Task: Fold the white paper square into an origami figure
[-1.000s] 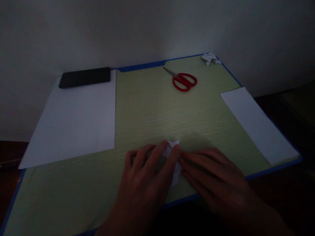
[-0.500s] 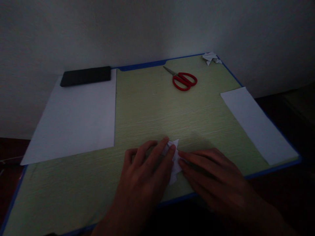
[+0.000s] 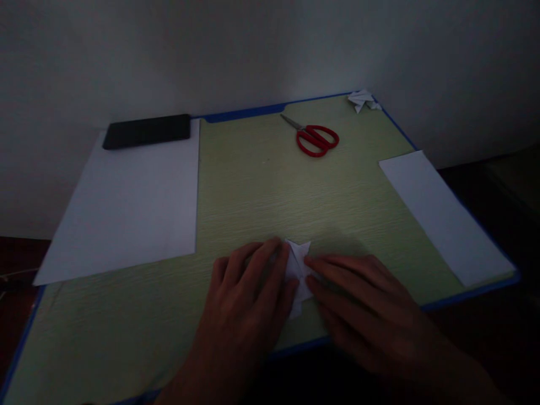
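A small piece of folded white paper [image 3: 300, 269] lies near the front edge of the table, with pointed corners at its far end. My left hand [image 3: 248, 292] rests over its left side, curled fingertips and thumb holding it down. From the right, my right hand [image 3: 363, 304] grips the paper's right edge between thumb and forefinger. Both hands cover parts of the paper, so its full shape is hidden.
Red-handled scissors [image 3: 316, 139] lie farther back. A folded paper figure [image 3: 361, 100] sits at the far right corner. A black phone-like slab [image 3: 147, 131] rests on a large white sheet [image 3: 130, 208] at left. A paper strip [image 3: 442, 219] lies along the right edge.
My left fingers have drawn back to the left, and the thumb now lies lower, baring more of the folded paper's middle. My right hand has stayed nearly in place.
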A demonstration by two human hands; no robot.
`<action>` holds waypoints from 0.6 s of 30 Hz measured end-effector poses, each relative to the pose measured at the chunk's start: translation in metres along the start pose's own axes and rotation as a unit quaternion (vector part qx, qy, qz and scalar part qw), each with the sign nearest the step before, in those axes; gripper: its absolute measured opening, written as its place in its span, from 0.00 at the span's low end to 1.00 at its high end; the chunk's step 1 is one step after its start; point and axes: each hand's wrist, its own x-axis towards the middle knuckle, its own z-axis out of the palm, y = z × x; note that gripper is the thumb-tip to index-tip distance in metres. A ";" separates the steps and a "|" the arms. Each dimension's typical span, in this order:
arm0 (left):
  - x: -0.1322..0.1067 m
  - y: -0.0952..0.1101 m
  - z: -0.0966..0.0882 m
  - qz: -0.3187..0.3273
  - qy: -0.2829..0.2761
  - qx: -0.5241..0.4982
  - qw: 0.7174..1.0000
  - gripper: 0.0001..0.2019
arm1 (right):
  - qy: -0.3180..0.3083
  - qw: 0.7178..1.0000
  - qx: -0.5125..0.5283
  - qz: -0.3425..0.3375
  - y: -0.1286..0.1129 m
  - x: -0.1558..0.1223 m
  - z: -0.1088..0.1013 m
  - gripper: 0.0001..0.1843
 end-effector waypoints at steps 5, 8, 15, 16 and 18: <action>0.003 0.001 -0.003 0.017 -0.008 0.033 0.999 0.15 | -0.059 0.998 -0.025 -0.006 0.003 0.010 -0.004 0.17; 0.005 0.000 -0.003 0.020 -0.012 0.034 0.999 0.15 | -0.077 0.996 -0.032 -0.010 0.005 0.012 -0.007 0.17; 0.004 -0.002 -0.002 0.019 -0.016 0.040 0.999 0.14 | -0.103 0.993 -0.042 -0.033 0.012 0.016 -0.013 0.12; 0.004 -0.002 -0.002 0.021 -0.016 0.041 0.999 0.14 | -0.108 0.992 -0.045 -0.040 0.013 0.017 -0.014 0.12; 0.005 -0.002 -0.002 0.024 -0.017 0.040 0.999 0.14 | -0.117 0.990 -0.052 -0.052 0.015 0.020 -0.016 0.12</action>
